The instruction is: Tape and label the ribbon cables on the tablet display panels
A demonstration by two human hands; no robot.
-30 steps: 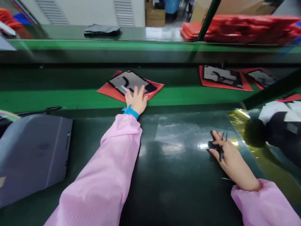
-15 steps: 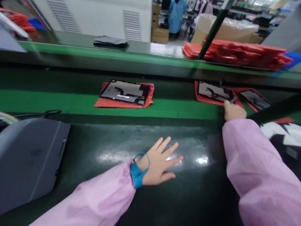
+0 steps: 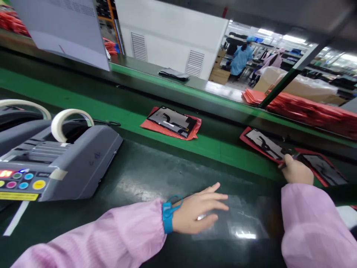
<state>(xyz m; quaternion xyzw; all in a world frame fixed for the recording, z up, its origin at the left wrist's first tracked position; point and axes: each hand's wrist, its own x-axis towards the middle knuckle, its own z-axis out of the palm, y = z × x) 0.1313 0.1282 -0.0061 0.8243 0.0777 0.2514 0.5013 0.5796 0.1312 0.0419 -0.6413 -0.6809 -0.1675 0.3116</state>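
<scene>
My left hand (image 3: pixel 199 212) is stretched out above the dark worktop, fingers apart and holding nothing; a blue wrist strap (image 3: pixel 167 217) circles its wrist. At the right, my right hand (image 3: pixel 298 171) is closed on the near right end of a display panel (image 3: pixel 264 143), thumb on top and the other fingers mostly hidden. This grey, black-edged panel lies over a red bag (image 3: pixel 244 138). Beside that hand, another panel (image 3: pixel 325 169) rests on red wrapping, partly covered by the arm. A third display panel (image 3: pixel 170 121) sits on a red bag (image 3: pixel 147 124) on the green strip, mid-view.
A grey tape dispenser (image 3: pixel 97 160) with a white tape roll (image 3: pixel 57 124) stands at left, a tape strip hanging from its front. On the shelf behind are a dark folded bag (image 3: pixel 174 73) and stacked red bags (image 3: pixel 312 106). A green post (image 3: pixel 281 87) rises at right. People are in the background.
The view has swung left and tilted, bringing the tape dispenser further in. My right hand stays at the right panel's end. My left hand's fingers have drawn somewhat closer together.
</scene>
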